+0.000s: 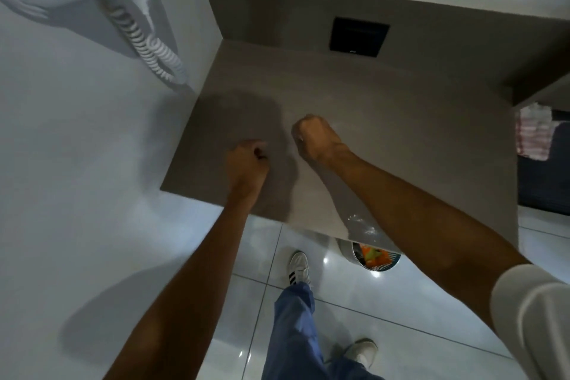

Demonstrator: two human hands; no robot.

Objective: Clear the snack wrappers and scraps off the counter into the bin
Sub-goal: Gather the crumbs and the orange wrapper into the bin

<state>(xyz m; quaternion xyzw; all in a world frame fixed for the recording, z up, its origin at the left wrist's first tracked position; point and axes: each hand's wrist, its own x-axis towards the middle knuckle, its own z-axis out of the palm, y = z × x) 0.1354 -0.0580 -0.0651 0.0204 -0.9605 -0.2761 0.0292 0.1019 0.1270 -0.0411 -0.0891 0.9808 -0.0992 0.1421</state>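
Counter point(385, 120): centre of frame, grey; no wrappers visible, only pale crumbs point(364, 224) at its lower edge.
Bin point(374, 257): lower centre, under the counter edge; orange and yellow wrappers inside.
Left hand point(246, 163): fingers curled in, pinching low over the counter; contents cannot be told.
Right hand point(316, 139): closed fist, perhaps on small scraps.
Progress: nearly done, judging by the counter; crumbs remain.

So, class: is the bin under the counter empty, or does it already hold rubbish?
Not empty. The bin on the floor below the counter edge shows orange and yellow-green rubbish inside its open top.
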